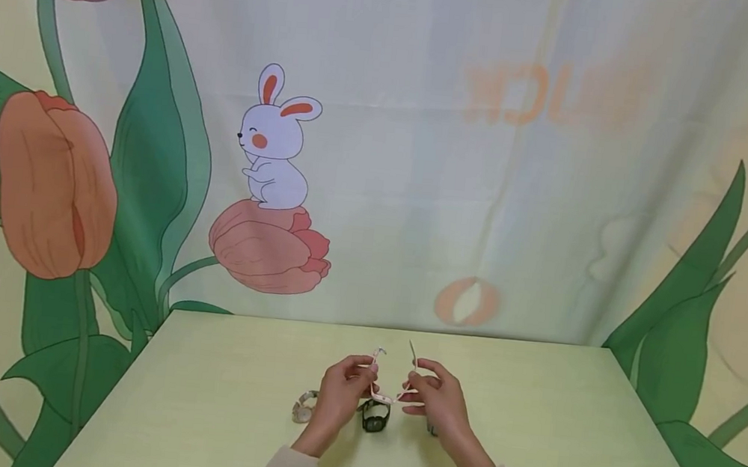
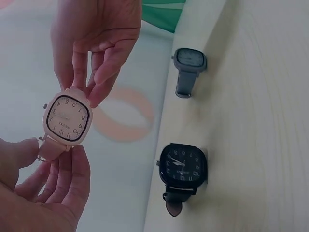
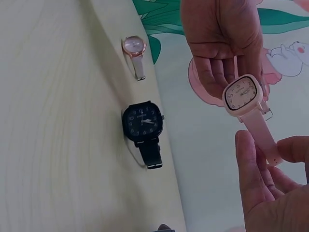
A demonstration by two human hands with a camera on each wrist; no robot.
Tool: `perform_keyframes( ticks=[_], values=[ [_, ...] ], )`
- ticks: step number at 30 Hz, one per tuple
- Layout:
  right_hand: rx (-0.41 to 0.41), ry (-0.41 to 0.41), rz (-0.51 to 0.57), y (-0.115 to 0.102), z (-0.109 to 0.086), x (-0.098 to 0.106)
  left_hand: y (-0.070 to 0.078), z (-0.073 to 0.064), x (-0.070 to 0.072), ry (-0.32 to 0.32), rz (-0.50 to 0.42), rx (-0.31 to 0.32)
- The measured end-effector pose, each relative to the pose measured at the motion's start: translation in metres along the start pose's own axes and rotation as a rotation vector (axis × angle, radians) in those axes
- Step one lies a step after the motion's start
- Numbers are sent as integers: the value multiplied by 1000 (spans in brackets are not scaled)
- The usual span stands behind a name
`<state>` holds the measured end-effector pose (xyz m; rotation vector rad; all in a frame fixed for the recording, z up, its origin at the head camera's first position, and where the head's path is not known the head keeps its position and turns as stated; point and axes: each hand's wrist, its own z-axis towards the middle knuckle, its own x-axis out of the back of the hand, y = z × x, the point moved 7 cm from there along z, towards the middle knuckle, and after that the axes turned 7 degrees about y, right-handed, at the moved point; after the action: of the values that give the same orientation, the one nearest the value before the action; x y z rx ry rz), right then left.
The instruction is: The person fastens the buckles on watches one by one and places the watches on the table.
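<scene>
A pink wristwatch (image 2: pixel 67 121) with a squarish case is held up above the table between both hands, its strap undone. My left hand (image 1: pixel 347 390) pinches the buckle end of the strap. The thumb and fingers of my right hand (image 1: pixel 437 399) grip the other strap end (image 3: pixel 263 135), which has holes. In the right wrist view the pink dial (image 3: pixel 241 93) faces the camera. Below the hands stands a black watch (image 1: pixel 375 416) with a square case, touched by neither hand.
A rose-gold watch (image 1: pixel 305 407) with a round case is left of the black one. A grey-blue watch (image 2: pixel 190 59) sits on the right, mostly behind my right hand in the head view. A printed curtain (image 1: pixel 378 189) hangs behind the pale table (image 1: pixel 208 413).
</scene>
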<state>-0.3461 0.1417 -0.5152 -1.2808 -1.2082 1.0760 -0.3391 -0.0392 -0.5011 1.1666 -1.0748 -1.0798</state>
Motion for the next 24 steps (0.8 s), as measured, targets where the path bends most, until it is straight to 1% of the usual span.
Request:
perform_keyframes(
  ticks=[5, 10, 12, 15, 18, 24],
  values=[
    [18, 14, 38, -5, -8, 3, 9, -8, 0, -33, -26, 9],
    [42, 40, 54, -16, -19, 6, 16, -14, 1, -80, -63, 28],
    [59, 53, 58, -22, -23, 7, 19, -16, 3, -94, -90, 28],
    [86, 62, 65, -29, -29, 9, 24, -19, 4, -109, -126, 12],
    [107, 53, 70, -35, -33, 10, 29, -23, 6, -111, -142, 3],
    [137, 24, 81, -43, -43, 9, 36, -28, 10, -96, -123, -5]
  ],
)
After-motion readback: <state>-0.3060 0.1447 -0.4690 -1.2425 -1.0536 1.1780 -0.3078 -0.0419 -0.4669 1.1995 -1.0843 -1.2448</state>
